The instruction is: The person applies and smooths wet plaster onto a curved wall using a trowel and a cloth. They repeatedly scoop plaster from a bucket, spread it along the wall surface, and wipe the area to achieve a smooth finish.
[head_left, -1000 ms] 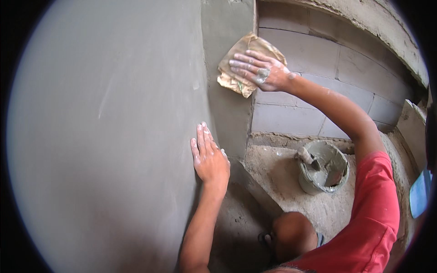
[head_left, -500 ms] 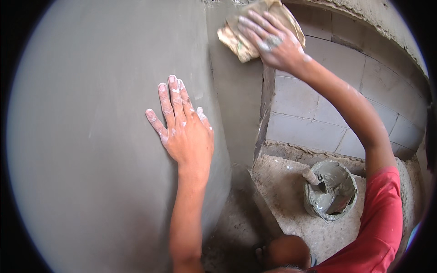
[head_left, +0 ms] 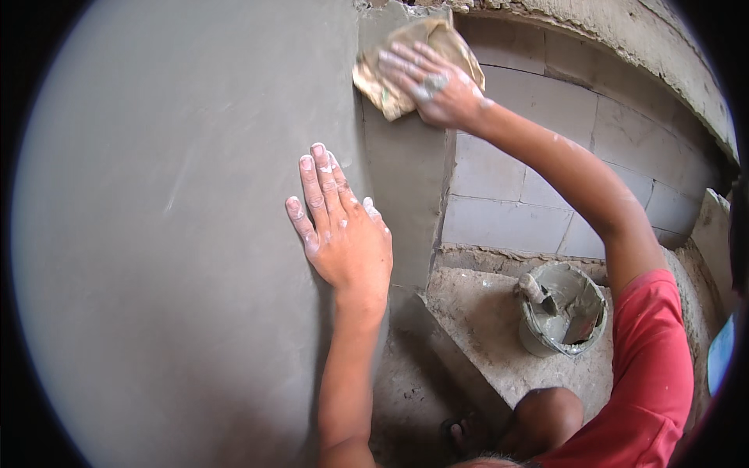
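Observation:
My left hand (head_left: 351, 234) lies flat on a smooth grey plastered wall (head_left: 195, 273), fingers stretched out and flecked with white. Nothing is in it. Up at the wall's narrow side face (head_left: 402, 187), my right hand (head_left: 437, 90) presses a crumpled beige sheet (head_left: 460, 58) flat against the plaster. The sheet looks like folded paper or sacking; which of the two I cannot tell. Grey plaster is smeared on the back of that hand. Its fingertips are slightly blurred.
A bucket (head_left: 538, 335) of wet grey mortar, with a handled tool (head_left: 532, 288) in it, stands on a rough concrete ledge (head_left: 476, 335) at the right. Behind rises pale blockwork (head_left: 538, 140) under a curved rough edge (head_left: 624, 47). A bare knee (head_left: 554, 413) shows below.
The view has shifted a little. Within it, my right hand and the sheet have moved left toward the wall's corner. My left hand appears farther right and slightly lower, still flat on the wall.

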Demonstrator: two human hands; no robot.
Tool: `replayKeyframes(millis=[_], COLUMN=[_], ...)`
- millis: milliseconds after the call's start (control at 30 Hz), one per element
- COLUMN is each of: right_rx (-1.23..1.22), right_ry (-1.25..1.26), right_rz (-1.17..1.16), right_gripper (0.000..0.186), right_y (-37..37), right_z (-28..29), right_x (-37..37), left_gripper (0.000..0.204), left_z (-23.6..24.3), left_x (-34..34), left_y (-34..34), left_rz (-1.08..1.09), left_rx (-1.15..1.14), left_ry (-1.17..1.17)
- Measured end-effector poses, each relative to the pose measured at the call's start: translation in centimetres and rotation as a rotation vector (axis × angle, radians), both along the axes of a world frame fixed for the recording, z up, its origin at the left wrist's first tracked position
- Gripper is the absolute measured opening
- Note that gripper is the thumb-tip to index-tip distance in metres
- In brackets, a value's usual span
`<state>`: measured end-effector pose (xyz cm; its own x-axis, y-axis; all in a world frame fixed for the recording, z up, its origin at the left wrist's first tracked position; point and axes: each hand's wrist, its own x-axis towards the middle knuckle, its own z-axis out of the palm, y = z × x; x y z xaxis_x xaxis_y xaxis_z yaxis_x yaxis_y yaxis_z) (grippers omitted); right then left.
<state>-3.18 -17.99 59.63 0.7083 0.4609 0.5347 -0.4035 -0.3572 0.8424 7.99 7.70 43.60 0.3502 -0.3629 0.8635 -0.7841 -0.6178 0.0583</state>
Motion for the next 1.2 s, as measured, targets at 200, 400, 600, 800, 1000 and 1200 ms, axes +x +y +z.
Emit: replayKeyframes(millis=[200,400,600,800,1000,1200], right_rx=[-0.028,-0.039,0.011,-0.057,0.105,0.068], right_ry=[-0.024,0.274,0.023,0.432,-0.021,0.538], right_rz=[0.042,-0.078,-0.066,-0.058,-0.036,-0.012], right_gripper=[0.052,0.049,0.055,0.045,0.06,0.046], right_y=[-0.3,0.1,-0.4,-0.7,-0.8,0.0], right_z=[1.9,2.4,4.5,1.0,2.5,-1.3], right_x=[-1.4,-0.7,-2.2,-1.6,-2.1,-2.3], left_gripper=[0.077,0.078,0.086,0.082,0.076,0.077], left_z=[0.1,-0.2,-0.5,-0.8,-1.0,-0.9], left_x=[-0.1,0.0,0.3,0.3,0.3,0.2], left_y=[-0.1,-0.6,-0.8,-1.2,-1.1,-1.3], left_rz=[0.006,0.028,-0.038,-0.098,-0.079,-0.051], left_rx=[0.01,0.006,-0.022,-0.023,0.018,0.009], left_ry=[0.024,0.0,0.005,0.016,0.023,0.001])
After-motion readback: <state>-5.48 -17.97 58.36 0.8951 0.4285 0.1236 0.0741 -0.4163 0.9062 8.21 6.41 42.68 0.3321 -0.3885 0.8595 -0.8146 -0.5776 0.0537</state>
